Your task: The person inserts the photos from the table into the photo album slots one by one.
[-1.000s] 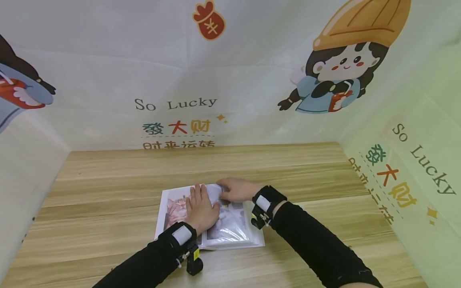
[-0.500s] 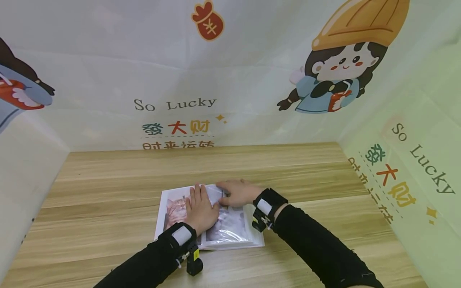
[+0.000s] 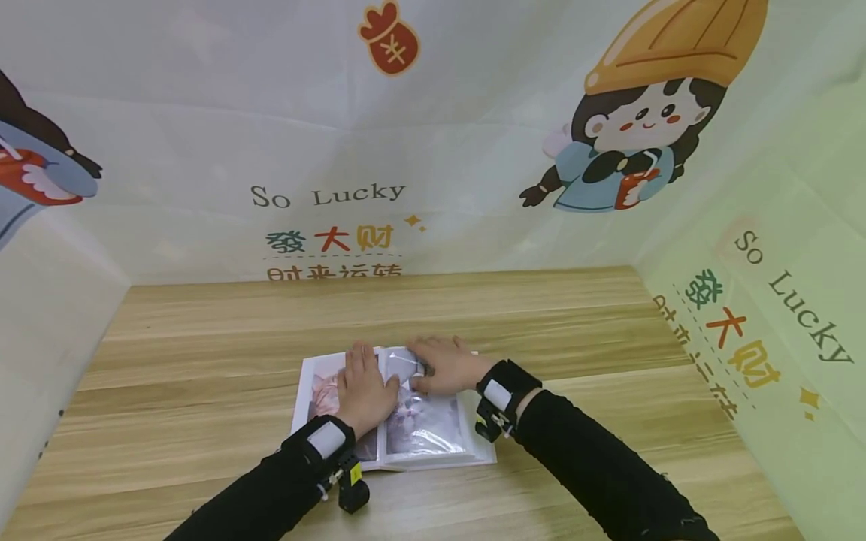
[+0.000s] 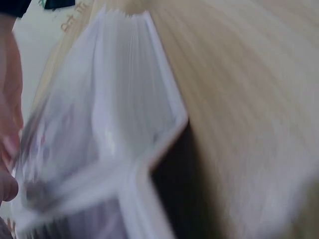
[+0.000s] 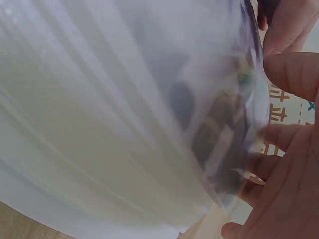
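A photo album (image 3: 426, 428) with clear plastic sleeves lies spread on the table, a pink picture (image 3: 325, 395) in its left page. My left hand (image 3: 365, 394) rests on that left page beside the centre fold, fingers straight and pointing away from me. Over the top of the right-hand page lies my right hand (image 3: 449, 366), its fingers loosely extended. The right wrist view shows the fingers (image 5: 269, 167) of that hand along the glossy page edge. A thick stack of page edges (image 4: 134, 84) shows in the left wrist view, which is blurred.
The album lies on a wood-grain table (image 3: 575, 323). A pale printed cloth (image 3: 473, 135) with cartoon figures and lettering stands as walls at the back and both sides. Black bands with small cameras (image 3: 497, 398) sit on both wrists.
My left hand has shifted a little left, off the fold and further onto the left page. The right hand has slid slightly down, and more of the right page's picture shows.
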`<state>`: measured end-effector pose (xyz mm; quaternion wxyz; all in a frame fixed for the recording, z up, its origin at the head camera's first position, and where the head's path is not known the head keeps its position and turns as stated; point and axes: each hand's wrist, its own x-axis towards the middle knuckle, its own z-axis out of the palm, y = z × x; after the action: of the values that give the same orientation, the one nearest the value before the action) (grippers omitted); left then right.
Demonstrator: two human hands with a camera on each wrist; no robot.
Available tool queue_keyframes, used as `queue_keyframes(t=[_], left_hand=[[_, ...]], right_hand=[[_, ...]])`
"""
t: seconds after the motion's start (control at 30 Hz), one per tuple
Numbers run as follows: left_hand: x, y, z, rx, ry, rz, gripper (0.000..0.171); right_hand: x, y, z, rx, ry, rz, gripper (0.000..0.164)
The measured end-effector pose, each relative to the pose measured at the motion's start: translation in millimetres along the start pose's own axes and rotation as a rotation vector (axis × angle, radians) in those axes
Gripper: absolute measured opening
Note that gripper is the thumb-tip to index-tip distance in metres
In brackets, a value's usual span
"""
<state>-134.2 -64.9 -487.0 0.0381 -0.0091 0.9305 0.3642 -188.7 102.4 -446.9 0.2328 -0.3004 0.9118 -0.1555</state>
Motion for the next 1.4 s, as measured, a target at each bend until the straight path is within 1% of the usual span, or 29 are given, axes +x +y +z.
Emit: queue_keyframes(t=[0.07,0.17,0.27,0.33,0.43,0.53,0.6,0.67,0.8,0.97,1.13,1.27,1.4], left_hand=[[3.9,-6.1,-5.2,0.024,-0.014,-0.022,0.071],[7.4,-13.0,-16.3,0.044,-0.013,-0.048,0.068],[11.7,-22.0,-26.8,0.075,-0.026,-0.047,0.065],[14.8,-29.3,-33.5,0.102,-0.046,-0.019,0.062],[20.3,-41.8,-42.7,0.141,-0.058,0.059,0.052],[24.9,-53.1,-50.7,0.167,-0.047,0.134,0.042],[26.9,-58.5,-55.5,0.17,-0.039,0.157,0.04],[28.0,-62.6,-60.0,0.167,-0.05,0.15,0.041],[27.9,-66.2,-69.0,0.175,-0.093,0.106,0.04],[27.4,-70.6,-76.0,0.196,-0.116,0.102,0.039],[26.3,-79.7,-77.9,0.153,-0.129,0.091,0.039],[25.1,-87.0,-78.9,0.118,-0.129,0.082,0.035],[21.0,-89.1,-85.0,0.097,-0.168,0.07,0.033]], right_hand=[[-2,0,1,-0.002,0.007,0.003,0.074],[-4,-1,3,0.002,0.018,0.01,0.078],[-7,-1,6,0.004,0.027,0.01,0.08],[-9,-1,7,-0.008,0.027,0.009,0.082],[-13,-1,11,-0.021,0.022,0.003,0.083],[-19,-2,17,-0.027,0.02,-0.006,0.084],[-24,-2,22,-0.03,0.019,-0.016,0.084],[-30,-2,28,-0.036,0.024,-0.027,0.084],[-44,-2,40,-0.035,0.032,-0.05,0.084],[-63,-9,54,-0.022,0.06,-0.078,0.084],[-80,-17,66,-0.033,0.091,-0.096,0.083],[-90,-19,75,-0.063,0.12,-0.11,0.082],[-97,-19,80,-0.071,0.135,-0.109,0.08]])
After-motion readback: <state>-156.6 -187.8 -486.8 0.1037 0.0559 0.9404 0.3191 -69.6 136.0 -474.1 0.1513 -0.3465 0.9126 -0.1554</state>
